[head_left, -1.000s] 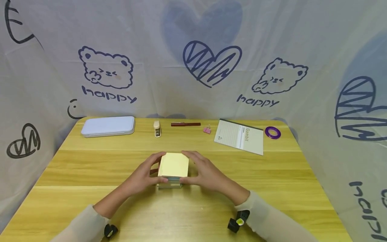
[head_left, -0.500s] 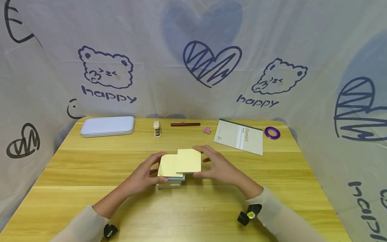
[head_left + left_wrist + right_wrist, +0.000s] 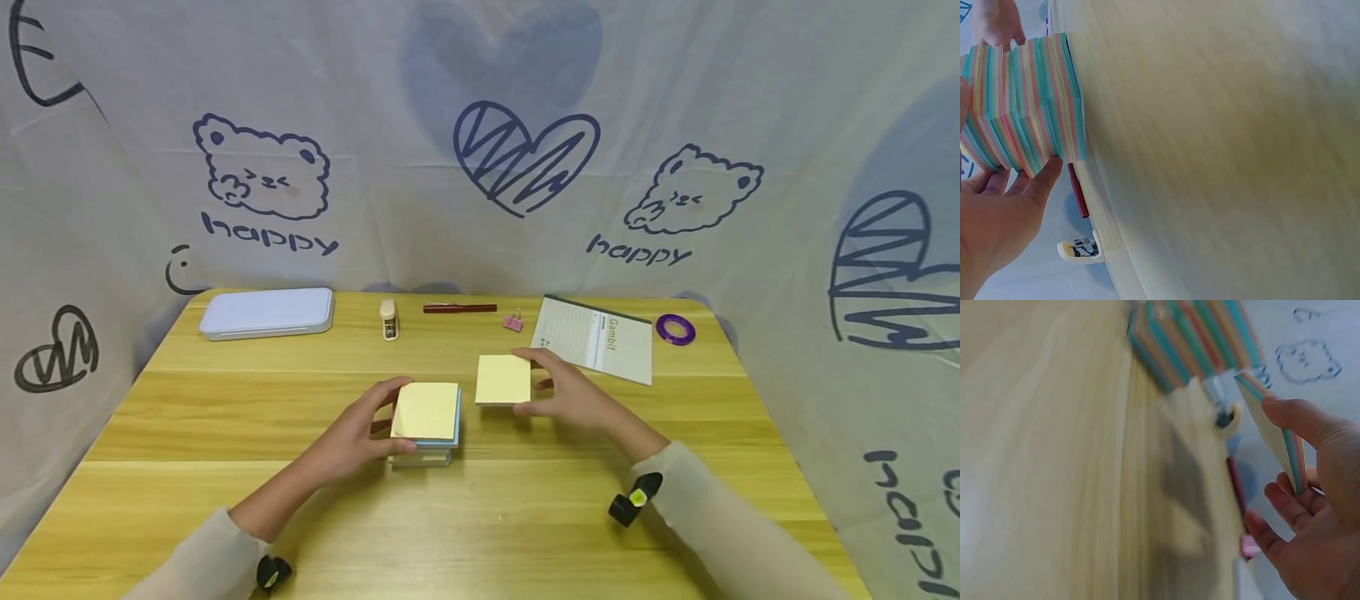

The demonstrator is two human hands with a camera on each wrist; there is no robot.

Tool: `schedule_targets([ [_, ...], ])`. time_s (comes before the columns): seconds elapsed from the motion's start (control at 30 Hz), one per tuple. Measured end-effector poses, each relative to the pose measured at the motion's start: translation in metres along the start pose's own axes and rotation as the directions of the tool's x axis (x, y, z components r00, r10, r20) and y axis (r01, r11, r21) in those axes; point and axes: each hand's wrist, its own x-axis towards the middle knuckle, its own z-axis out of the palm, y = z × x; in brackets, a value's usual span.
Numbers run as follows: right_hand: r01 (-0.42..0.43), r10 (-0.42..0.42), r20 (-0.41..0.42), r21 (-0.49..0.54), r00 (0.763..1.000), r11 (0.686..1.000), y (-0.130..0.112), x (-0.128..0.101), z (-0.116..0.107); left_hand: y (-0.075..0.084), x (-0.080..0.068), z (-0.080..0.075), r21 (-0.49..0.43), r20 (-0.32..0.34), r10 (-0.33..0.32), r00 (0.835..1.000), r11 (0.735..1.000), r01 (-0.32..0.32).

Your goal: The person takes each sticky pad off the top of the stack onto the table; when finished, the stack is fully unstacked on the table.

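Note:
A tall stack of sticky note pads [image 3: 426, 412] stands mid-table, yellow on top and striped in blue, pink, yellow and green along its sides [image 3: 1022, 106]. My left hand [image 3: 356, 429] grips this stack from the left, thumb on the near side and fingers on the far side. To the right, my right hand [image 3: 566, 392] pinches one thin sticky note pad [image 3: 503, 380] by its right part, raised off the table and apart from the stack. In the right wrist view the held pad [image 3: 1285, 440] shows a pale underside and coloured edges.
Along the back of the wooden table [image 3: 480, 533] lie a pale pencil case [image 3: 267, 313], a small cream-capped bottle [image 3: 389, 320], a dark red pen [image 3: 460, 308], a pink binder clip [image 3: 513, 322], a notebook [image 3: 600, 337] and a purple tape roll [image 3: 676, 329]. Behind hangs a drawn-on cloth [image 3: 405, 192].
My right hand has lifted the top sticky note pad off the stack and carried it right and slightly away from me. The left hand stays on the stack.

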Motion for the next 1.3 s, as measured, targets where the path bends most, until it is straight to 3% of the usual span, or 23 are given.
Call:
schedule_targets([
  [0.33, -0.061, 0.066, 0.054, -0.089, 0.996, 0.994, 0.032, 0.022, 0.0, -0.002, 0.0, 0.001, -0.018, 0.002, 0.006, 1.0, 1.0, -0.006],
  [0.57, -0.041, 0.048, 0.079, -0.084, 0.996, 0.996, 0.044, 0.03, 0.001, -0.002, -0.001, 0.001, -0.022, 0.007, 0.015, 1.0, 1.0, -0.014],
  [0.73, -0.053, 0.059, 0.085, -0.066, 0.995, 0.996, 0.044, 0.035, 0.0, -0.001, -0.001, 0.0, -0.025, 0.006, 0.007, 1.0, 1.0, -0.006],
  [1.13, -0.039, 0.053, 0.072, -0.181, 0.996, 0.983, 0.047, 0.043, 0.0, -0.002, -0.001, 0.0, -0.031, 0.009, 0.014, 1.0, 0.999, -0.014],
  [1.3, -0.025, 0.038, 0.068, -0.185, 0.997, 0.983, 0.047, 0.044, 0.0, -0.002, 0.0, -0.001, -0.026, 0.008, 0.011, 1.0, 1.0, -0.011],
])
